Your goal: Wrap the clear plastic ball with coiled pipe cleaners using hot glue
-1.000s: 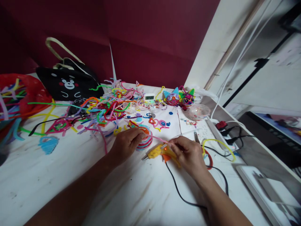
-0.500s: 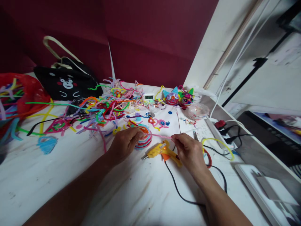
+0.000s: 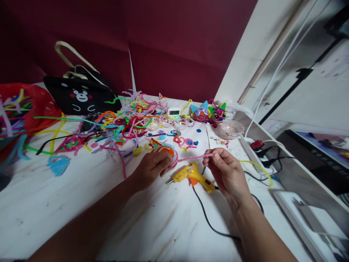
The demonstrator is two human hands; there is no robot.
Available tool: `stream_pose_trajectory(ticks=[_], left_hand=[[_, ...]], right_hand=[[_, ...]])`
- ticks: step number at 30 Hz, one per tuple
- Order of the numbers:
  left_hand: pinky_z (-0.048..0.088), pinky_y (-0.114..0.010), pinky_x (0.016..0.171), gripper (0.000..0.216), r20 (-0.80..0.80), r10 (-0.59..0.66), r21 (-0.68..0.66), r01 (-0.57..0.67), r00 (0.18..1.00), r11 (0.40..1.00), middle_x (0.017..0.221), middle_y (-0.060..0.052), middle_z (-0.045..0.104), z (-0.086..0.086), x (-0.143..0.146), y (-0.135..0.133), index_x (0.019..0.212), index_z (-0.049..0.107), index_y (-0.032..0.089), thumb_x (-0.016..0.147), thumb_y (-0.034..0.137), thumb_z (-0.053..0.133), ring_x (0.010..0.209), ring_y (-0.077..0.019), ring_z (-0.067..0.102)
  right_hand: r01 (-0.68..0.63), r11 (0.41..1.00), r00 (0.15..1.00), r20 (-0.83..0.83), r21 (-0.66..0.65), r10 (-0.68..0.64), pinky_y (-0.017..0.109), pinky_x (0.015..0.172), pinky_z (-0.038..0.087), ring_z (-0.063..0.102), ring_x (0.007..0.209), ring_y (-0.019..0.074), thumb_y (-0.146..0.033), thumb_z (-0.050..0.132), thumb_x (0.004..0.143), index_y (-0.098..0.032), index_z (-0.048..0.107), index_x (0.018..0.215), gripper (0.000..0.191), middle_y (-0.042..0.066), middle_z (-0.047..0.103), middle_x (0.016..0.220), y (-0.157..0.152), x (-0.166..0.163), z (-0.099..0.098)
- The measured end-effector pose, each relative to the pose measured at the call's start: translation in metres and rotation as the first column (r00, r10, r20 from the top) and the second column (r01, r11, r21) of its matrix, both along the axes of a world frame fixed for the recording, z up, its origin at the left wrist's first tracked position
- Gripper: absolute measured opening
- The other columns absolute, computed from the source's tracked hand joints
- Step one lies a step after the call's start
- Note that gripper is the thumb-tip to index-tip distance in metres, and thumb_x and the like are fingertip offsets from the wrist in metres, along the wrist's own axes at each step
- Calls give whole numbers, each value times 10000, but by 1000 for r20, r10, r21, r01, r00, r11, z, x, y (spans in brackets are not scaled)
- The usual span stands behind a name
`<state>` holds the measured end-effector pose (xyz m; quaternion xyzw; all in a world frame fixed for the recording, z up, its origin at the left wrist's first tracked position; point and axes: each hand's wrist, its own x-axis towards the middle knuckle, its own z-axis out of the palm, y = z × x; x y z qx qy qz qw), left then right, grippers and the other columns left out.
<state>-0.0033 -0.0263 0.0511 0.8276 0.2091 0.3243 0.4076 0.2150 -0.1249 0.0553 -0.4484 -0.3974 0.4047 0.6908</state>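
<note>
My left hand is closed at the near side of a round, striped piece of coiled pipe cleaners in orange, pink and blue, and its fingers hide part of it. A pink pipe cleaner stretches from that piece across to my right hand, whose thumb and fingers pinch its free end. Just below the strand lies a yellow hot glue gun with an orange trigger, its nozzle pointing left.
A tangled heap of pipe cleaners lies behind my left hand, near a black bag. Two colourful animal heads, a small digital clock and a clear bowl stand farther back. At right are a power strip and cables.
My right hand has risen slightly and turned, with the pink pipe cleaner still pinched in it. The striped round piece has tilted and is more covered by my left hand.
</note>
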Motion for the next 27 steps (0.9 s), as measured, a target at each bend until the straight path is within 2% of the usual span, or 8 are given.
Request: stream_pose_trajectory(ticks=[5, 9, 11, 14, 16, 18, 20, 27], left_hand=[[373, -211, 489, 448, -12, -237, -238, 227, 971, 944, 523, 23, 514, -1, 0, 0, 707, 559, 155, 972, 493, 430, 468, -94, 466], [374, -218, 470, 486, 22, -221, -265, 219, 975, 939, 526, 23, 519, -7, 1, 1, 771, 621, 135, 944, 557, 452, 456, -97, 471], [376, -227, 475, 500, 65, -118, -239, 131, 991, 962, 525, 31, 496, -9, 1, 3, 781, 616, 143, 955, 565, 414, 455, -99, 456], [446, -255, 574, 360, 69, 193, -55, -190, 979, 980, 641, 8, 567, -10, 1, 7, 870, 619, 163, 966, 466, 447, 576, -130, 536], [509, -323, 767, 263, 19, 359, 189, -356, 933, 915, 887, -55, 649, -11, 1, 12, 989, 631, 171, 916, 406, 539, 830, -196, 625], [478, -424, 960, 367, -59, 431, 401, -374, 900, 836, 1135, -122, 619, -15, 2, 16, 1112, 614, 167, 835, 407, 623, 1086, -281, 593], [449, -489, 1020, 507, -169, 463, 499, -329, 870, 801, 1235, -155, 581, -23, 3, 20, 1176, 590, 166, 758, 436, 686, 1179, -338, 553], [478, -475, 1003, 699, -323, 470, 534, -252, 821, 807, 1302, -150, 565, -47, 3, 23, 1290, 511, 195, 678, 431, 754, 1186, -360, 564]], right_hand=[[-156, 987, 947, -277, 46, 163, 257, 772, 571, 711, 861, 143, -298, 774, 799, -230, 655, 825, 139, 31, 765, 946, -3, -4, 7], [-69, 993, 969, -228, 99, 90, 275, 792, 582, 736, 819, 151, -272, 768, 813, -233, 656, 840, 121, 20, 779, 833, -3, -1, 8], [-17, 993, 979, -200, 118, 41, 299, 819, 582, 739, 801, 155, -274, 761, 820, -232, 649, 839, 121, 9, 772, 797, -3, 1, 8], [-13, 995, 984, -174, 102, 31, 307, 770, 591, 733, 734, 157, -280, 745, 833, -232, 627, 853, 129, -10, 741, 736, -4, 2, 9], [-60, 996, 984, -163, 69, 70, 274, 649, 588, 713, 645, 147, -285, 728, 846, -230, 602, 863, 139, -22, 708, 697, -5, 0, 10], [-115, 993, 980, -158, 31, 118, 228, 514, 547, 670, 540, 127, -288, 712, 858, -232, 575, 877, 150, -37, 678, 673, -7, -2, 10], [-156, 988, 976, -157, 1, 154, 200, 433, 500, 629, 473, 110, -295, 702, 864, -235, 552, 892, 164, -46, 666, 670, -7, -5, 10], [-177, 983, 976, -136, -49, 169, 202, 437, 481, 591, 422, 91, -347, 721, 849, -230, 509, 906, 248, -52, 674, 667, -5, -5, 7]])
